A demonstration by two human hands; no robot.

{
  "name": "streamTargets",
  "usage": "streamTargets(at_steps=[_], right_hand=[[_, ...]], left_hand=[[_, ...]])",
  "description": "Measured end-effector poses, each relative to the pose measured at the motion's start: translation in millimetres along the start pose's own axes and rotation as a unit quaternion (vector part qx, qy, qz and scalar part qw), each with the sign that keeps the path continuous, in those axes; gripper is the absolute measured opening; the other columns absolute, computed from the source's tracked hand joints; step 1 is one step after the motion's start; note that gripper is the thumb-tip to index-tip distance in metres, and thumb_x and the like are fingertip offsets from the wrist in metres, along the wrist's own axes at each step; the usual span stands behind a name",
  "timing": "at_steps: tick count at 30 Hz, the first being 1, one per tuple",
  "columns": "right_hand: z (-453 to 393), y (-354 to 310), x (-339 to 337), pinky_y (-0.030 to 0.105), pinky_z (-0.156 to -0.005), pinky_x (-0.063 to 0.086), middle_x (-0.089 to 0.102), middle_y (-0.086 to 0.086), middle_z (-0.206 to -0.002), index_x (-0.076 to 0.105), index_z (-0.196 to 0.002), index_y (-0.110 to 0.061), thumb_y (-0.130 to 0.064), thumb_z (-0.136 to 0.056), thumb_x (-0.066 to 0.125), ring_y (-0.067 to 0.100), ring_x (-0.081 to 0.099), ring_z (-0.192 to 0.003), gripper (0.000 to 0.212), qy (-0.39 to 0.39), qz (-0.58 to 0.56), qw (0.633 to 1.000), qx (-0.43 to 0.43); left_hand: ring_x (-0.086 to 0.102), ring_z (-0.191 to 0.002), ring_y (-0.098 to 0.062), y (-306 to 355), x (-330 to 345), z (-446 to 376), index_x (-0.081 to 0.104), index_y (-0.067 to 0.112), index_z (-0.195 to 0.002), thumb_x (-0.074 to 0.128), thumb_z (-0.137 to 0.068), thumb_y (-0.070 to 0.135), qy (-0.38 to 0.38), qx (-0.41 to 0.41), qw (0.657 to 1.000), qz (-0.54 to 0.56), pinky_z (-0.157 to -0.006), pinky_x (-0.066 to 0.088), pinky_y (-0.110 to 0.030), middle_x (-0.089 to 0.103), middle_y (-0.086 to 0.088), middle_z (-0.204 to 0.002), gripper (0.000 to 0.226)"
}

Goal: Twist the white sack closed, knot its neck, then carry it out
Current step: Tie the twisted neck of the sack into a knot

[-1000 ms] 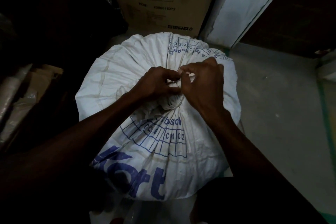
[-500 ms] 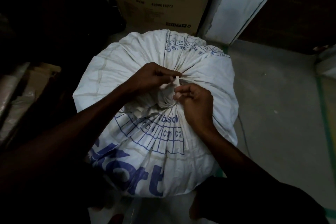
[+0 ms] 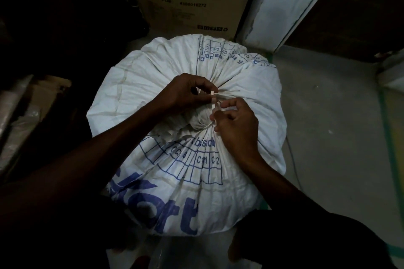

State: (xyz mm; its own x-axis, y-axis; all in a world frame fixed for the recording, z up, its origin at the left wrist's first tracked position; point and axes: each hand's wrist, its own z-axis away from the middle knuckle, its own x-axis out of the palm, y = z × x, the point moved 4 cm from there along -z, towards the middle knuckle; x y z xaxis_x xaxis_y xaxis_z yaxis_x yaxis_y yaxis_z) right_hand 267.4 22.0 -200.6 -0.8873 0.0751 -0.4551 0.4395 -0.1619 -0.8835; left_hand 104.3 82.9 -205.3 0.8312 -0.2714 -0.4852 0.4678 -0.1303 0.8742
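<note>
Both hands meet at the middle of the frame, over the gathered top of the white sack (image 3: 153, 102). From the lower left, the left hand (image 3: 182, 94) reaches in with its fingers curled, thumb and forefinger pinching a pale strip (image 3: 213, 96) of tie or sack fabric at the neck (image 3: 201, 118); which of the two it is cannot be told in the dim light. From the lower right comes the right hand (image 3: 237, 124), knuckles up and fingers curled, pinching the same pale strip just below the left hand's fingertips. Hardly any gap separates the two hands.

Bulging and round, the sack fills the centre of the frame and stands on a grey floor (image 3: 332, 137). Its cloth is pulled into tight pleats that run in toward the bunched neck, which sits just under the hands. Blue print covers the near side: a fan of boxed cells marked C1 and C2, and below it large letters ending in "ort".

Beyond the sack, at the top centre, stands a brown cardboard box (image 3: 190, 0) printed "FORBES QUICK CLEAN DX". At its right, in the upper right of the frame, a pale painted door frame (image 3: 290, 0) edges a dark opening. Left of the sack lies deep shadow, with crumpled plastic and cardboard (image 3: 24, 105) dimly visible at the left edge.
</note>
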Motion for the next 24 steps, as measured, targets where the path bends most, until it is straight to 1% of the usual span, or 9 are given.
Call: streamTargets(at_steps=[3, 5, 7, 9, 12, 15, 17, 21, 24], right_hand=[[-1, -1, 1, 0.043, -0.067, 0.058, 0.071, -0.003, -0.064, 0.063, -0.080, -0.022, -0.024, -0.074, 0.071, 0.015, 0.069, -0.059, 0.011, 0.010, 0.021, 1.000, -0.006], [-5, -2, 0, 0.040, -0.070, 0.059, 0.070, -0.003, -0.063, 0.066, -0.077, -0.022, -0.023, -0.074, 0.072, 0.013, 0.069, -0.059, 0.007, 0.005, 0.043, 0.999, -0.001], [-10, 0, -3, 0.038, -0.070, 0.060, 0.072, -0.001, -0.064, 0.070, -0.078, -0.021, -0.019, -0.075, 0.071, 0.014, 0.071, -0.060, 0.003, -0.016, 0.026, 0.999, 0.042], [-14, 2, -4, 0.035, -0.069, 0.059, 0.073, 0.000, -0.063, 0.073, -0.078, -0.019, -0.017, -0.076, 0.071, 0.012, 0.072, -0.060, 0.004, -0.034, 0.021, 0.996, 0.074], [-16, 1, -3, 0.030, -0.074, 0.059, 0.073, -0.002, -0.064, 0.076, -0.078, -0.019, -0.021, -0.075, 0.074, 0.008, 0.071, -0.062, 0.004, -0.029, 0.058, 0.997, 0.038], [-16, -3, -1, 0.018, -0.070, 0.054, 0.074, -0.005, -0.067, 0.078, -0.082, -0.018, -0.024, -0.075, 0.078, 0.003, 0.069, -0.064, 0.009, -0.025, 0.078, 0.996, 0.017], [-16, -3, -1, 0.017, -0.068, 0.052, 0.073, -0.005, -0.068, 0.077, -0.083, -0.016, -0.023, -0.074, 0.080, 0.001, 0.068, -0.063, 0.011, -0.024, 0.078, 0.996, 0.021], [-19, 1, 5, 0.011, -0.057, 0.043, 0.062, -0.010, -0.056, 0.072, -0.076, -0.014, -0.023, -0.071, 0.079, -0.004, 0.055, -0.049, 0.012, -0.030, 0.083, 0.995, 0.040], [-21, -3, 10, 0.024, -0.060, 0.041, 0.054, -0.010, -0.054, 0.058, -0.064, -0.019, -0.027, -0.071, 0.077, 0.003, 0.051, -0.053, 0.021, -0.015, 0.132, 0.991, 0.019]], left_hand=[[0.060, -0.074, -0.002, -3, 1, -1, 0.075, 0.021, -0.107, 0.077, -0.083, 0.029, -0.008, -0.003, 1.000, -0.006, -0.071, 0.051, -0.028, 0.074, 0.006, -0.097, 0.025], [0.058, -0.070, 0.003, -4, 2, -2, 0.075, 0.022, -0.108, 0.077, -0.084, 0.028, -0.008, 0.000, 1.000, -0.010, -0.068, 0.048, -0.023, 0.071, 0.011, -0.092, 0.025], [0.056, -0.067, 0.008, -6, 2, -3, 0.075, 0.021, -0.108, 0.077, -0.084, 0.027, -0.005, 0.000, 1.000, -0.005, -0.066, 0.045, -0.018, 0.068, 0.015, -0.087, 0.026], [0.056, -0.066, 0.008, -6, 2, -3, 0.075, 0.020, -0.108, 0.077, -0.083, 0.027, -0.007, 0.002, 1.000, -0.005, -0.066, 0.044, -0.018, 0.067, 0.015, -0.086, 0.026], [0.057, -0.068, 0.011, -4, 2, -3, 0.075, 0.018, -0.107, 0.077, -0.084, 0.026, -0.002, 0.012, 1.000, -0.010, -0.066, 0.045, -0.015, 0.068, 0.014, -0.087, 0.025], [0.057, -0.067, 0.016, -5, 2, -5, 0.075, 0.014, -0.103, 0.078, -0.082, 0.026, 0.018, 0.012, 1.000, -0.016, -0.064, 0.042, -0.008, 0.070, 0.010, -0.087, 0.023], [0.057, -0.067, 0.017, -6, 4, -6, 0.075, 0.015, -0.101, 0.079, -0.082, 0.027, 0.022, 0.008, 0.999, -0.022, -0.064, 0.041, -0.007, 0.069, 0.012, -0.085, 0.023], [0.061, -0.075, 0.011, -6, 6, -7, 0.075, 0.019, -0.100, 0.078, -0.082, 0.030, 0.016, 0.006, 1.000, -0.024, -0.067, 0.045, -0.015, 0.071, 0.010, -0.087, 0.021], [0.066, -0.084, 0.001, -3, 4, -5, 0.075, 0.020, -0.101, 0.078, -0.082, 0.034, 0.006, 0.007, 1.000, -0.010, -0.075, 0.051, -0.031, 0.075, 0.006, -0.094, 0.024]])
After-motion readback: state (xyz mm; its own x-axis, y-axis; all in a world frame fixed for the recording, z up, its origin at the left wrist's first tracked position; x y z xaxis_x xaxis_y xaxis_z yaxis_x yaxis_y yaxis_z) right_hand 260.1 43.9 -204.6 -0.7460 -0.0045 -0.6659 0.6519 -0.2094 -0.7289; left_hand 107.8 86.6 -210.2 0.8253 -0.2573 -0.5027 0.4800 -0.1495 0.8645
